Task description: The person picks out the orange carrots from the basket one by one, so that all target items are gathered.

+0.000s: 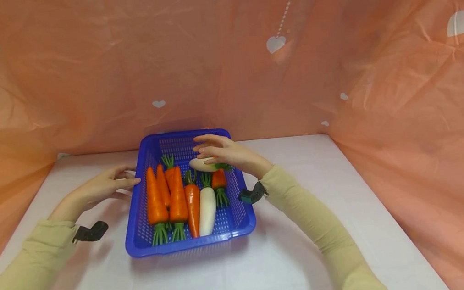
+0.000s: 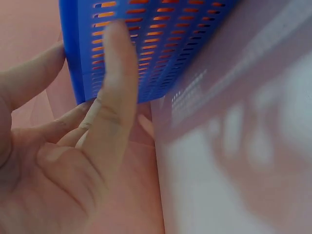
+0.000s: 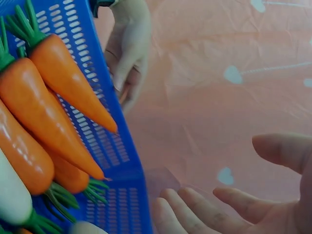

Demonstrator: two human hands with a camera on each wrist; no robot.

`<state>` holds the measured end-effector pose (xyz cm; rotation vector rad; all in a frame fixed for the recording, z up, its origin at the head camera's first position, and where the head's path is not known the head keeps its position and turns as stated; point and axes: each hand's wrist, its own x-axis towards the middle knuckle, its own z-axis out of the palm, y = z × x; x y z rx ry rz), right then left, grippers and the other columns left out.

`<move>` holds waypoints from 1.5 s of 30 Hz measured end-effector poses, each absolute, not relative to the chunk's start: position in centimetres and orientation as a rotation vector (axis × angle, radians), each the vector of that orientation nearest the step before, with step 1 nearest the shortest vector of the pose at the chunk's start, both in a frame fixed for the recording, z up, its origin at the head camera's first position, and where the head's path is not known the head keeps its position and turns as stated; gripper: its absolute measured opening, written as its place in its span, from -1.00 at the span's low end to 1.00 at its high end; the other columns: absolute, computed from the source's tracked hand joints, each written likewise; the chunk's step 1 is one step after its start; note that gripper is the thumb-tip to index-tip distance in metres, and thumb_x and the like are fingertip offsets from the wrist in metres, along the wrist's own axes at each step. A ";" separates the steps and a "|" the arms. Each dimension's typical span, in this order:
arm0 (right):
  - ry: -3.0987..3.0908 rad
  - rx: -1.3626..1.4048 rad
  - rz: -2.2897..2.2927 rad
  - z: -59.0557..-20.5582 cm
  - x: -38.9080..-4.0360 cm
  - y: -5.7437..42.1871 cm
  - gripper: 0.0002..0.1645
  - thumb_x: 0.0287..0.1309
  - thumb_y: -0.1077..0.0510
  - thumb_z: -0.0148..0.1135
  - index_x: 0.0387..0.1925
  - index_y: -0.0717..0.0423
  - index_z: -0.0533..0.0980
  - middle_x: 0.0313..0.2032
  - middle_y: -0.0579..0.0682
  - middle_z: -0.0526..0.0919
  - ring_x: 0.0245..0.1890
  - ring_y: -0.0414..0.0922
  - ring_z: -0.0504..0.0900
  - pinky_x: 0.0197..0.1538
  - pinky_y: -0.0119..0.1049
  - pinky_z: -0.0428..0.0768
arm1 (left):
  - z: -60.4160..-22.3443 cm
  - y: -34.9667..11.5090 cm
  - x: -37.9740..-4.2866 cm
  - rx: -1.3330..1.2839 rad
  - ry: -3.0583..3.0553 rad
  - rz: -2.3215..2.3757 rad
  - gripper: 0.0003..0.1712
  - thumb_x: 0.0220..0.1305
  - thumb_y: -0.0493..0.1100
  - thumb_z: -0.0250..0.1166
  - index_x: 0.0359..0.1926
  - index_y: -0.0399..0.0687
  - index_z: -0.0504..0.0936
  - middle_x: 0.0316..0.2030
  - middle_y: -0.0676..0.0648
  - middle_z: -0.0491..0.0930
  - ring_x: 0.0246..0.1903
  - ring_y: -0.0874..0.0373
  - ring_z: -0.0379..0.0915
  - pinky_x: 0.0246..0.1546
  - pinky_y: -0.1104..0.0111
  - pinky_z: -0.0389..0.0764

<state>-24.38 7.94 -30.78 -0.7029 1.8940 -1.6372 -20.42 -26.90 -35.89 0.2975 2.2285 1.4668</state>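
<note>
A blue plastic basket (image 1: 150, 250) holds several orange carrots (image 1: 177, 200) with green tops and a white radish (image 1: 207, 210). A second white radish (image 1: 202, 165) lies crosswise near the far right of the basket, partly covered in the head view by my right hand (image 1: 226, 152). That hand is over the basket's far right side, fingers spread and loosely bent, nothing between them. On the other side, my left hand (image 1: 107, 186) touches the basket's left rim; one extended finger (image 2: 119, 63) lies along the outside of its slotted wall in the left wrist view.
The basket is on a white table (image 1: 307, 249). An orange curtain (image 1: 251, 83) printed with white hearts encloses the back and both sides. Each wrist wears a small black camera mount, left (image 1: 92, 232) and right (image 1: 254, 193).
</note>
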 end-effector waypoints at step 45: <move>1.758 -0.327 -1.406 -35.5 -26.5 1.6 -0.46 0.40 0.07 0.03 0.31 0.19 0.30 0.18 0.12 0.42 0.09 0.03 0.50 0.19 -0.11 0.44 | -35.2 -26.0 -20.3 0.281 2.244 1.460 -0.22 0.41 -0.13 0.13 0.35 -0.52 -0.08 0.00 -0.34 0.43 -0.24 0.10 0.56 -0.19 0.20 0.65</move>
